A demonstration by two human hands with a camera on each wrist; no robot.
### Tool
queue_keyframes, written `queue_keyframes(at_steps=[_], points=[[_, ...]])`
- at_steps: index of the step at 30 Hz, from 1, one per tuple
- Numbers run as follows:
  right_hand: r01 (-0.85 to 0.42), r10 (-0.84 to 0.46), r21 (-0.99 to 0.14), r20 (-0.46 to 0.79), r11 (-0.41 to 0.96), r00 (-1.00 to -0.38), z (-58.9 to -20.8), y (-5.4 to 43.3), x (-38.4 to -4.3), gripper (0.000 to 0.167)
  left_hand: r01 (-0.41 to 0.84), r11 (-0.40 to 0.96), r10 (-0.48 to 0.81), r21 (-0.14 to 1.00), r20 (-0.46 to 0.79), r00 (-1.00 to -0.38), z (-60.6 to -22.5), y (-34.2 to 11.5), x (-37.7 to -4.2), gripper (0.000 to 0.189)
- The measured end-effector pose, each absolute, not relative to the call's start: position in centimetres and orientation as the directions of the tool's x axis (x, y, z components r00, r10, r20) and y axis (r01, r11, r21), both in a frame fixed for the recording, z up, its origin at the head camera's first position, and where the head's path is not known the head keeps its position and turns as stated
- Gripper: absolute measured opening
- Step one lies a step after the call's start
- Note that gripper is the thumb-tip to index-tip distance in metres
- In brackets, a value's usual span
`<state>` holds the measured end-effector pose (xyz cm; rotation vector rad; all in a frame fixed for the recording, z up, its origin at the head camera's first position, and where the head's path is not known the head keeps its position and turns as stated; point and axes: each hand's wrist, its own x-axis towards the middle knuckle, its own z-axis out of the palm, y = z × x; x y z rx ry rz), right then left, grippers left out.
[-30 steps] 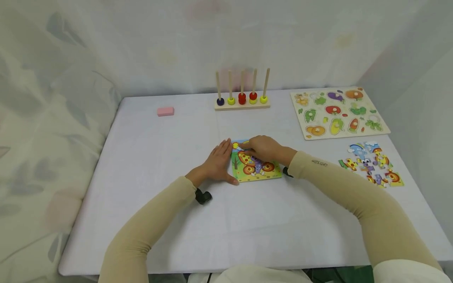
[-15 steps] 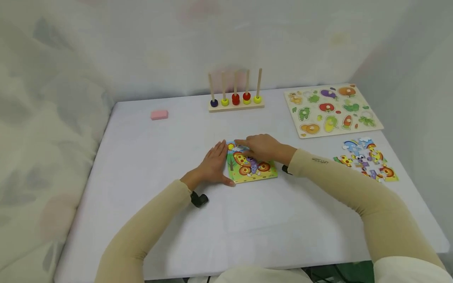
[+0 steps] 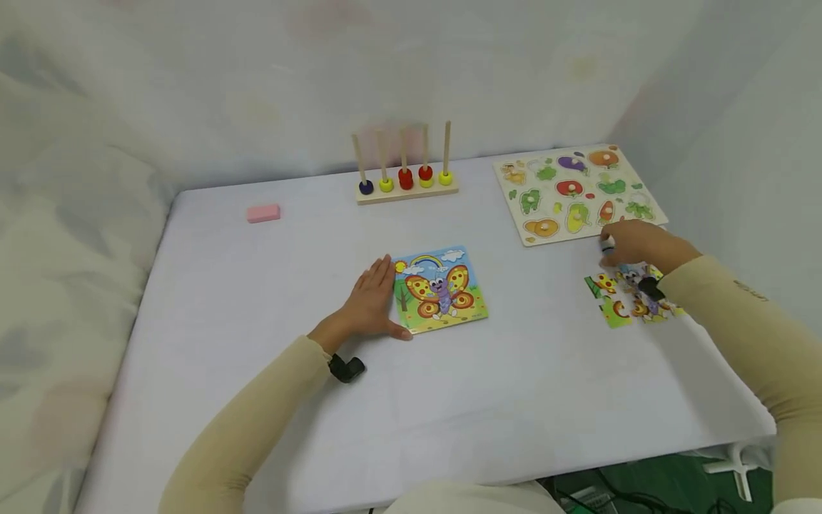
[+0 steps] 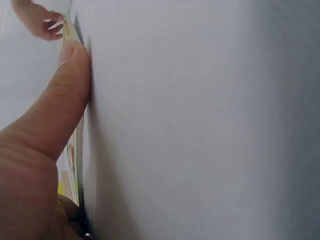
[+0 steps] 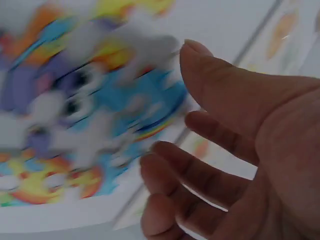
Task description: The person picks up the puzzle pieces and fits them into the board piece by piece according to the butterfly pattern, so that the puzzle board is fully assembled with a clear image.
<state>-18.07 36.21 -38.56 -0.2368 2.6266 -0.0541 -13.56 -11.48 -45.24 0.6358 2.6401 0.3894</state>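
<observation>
A square butterfly picture board lies in the middle of the table. My left hand rests along its left edge, fingers straight and thumb spread at the near corner; the left wrist view shows that thumb against the board's edge. Over on the right, my right hand hovers above loose jigsaw pieces bearing a similar butterfly picture. Its thumb and loosely bent fingers stand apart, with nothing held between them in the right wrist view. The hand and sleeve partly cover the pieces, which are blurred in the right wrist view.
Behind the pieces lies a vegetable peg puzzle board, close to the right hand. A wooden bead stacker with several pegs stands at the back. A pink block sits at the back left of the white-covered table.
My right hand has left the butterfly board and moved right to the loose pieces. My left hand stays at the board's left edge. The head view has shifted slightly.
</observation>
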Motion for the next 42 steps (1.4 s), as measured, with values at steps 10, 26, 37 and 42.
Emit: queue_keyframes(at_steps=[10, 26, 37, 42], points=[[-0.141, -0.192, -0.155, -0.398, 0.978, -0.897, -40.1, 38.6, -17.3, 0.050, 0.377, 0.855, 0.485, 0.355, -0.295, -0.823, -45.2, -12.4, -12.8, 0.143], [-0.235, -0.272, -0.153, -0.298, 0.960, -0.915, -38.1, 38.8, -17.2, 0.016, 0.387, 0.844, 0.501, 0.372, -0.290, -0.815, -45.1, -11.4, -12.8, 0.142], [-0.391, -0.455, -0.401, -0.076, 0.829, -0.887, -37.5, 26.8, -18.6, 0.014, 0.359, 0.854, 0.480, 0.377, -0.305, -0.822, -44.9, -11.0, -12.9, 0.141], [-0.434, -0.553, -0.545, -0.065, 0.717, -0.831, -40.1, 20.5, -19.4, 0.009, 0.373, 0.846, 0.494, 0.381, -0.296, -0.817, -45.3, -10.6, -13.2, 0.141]])
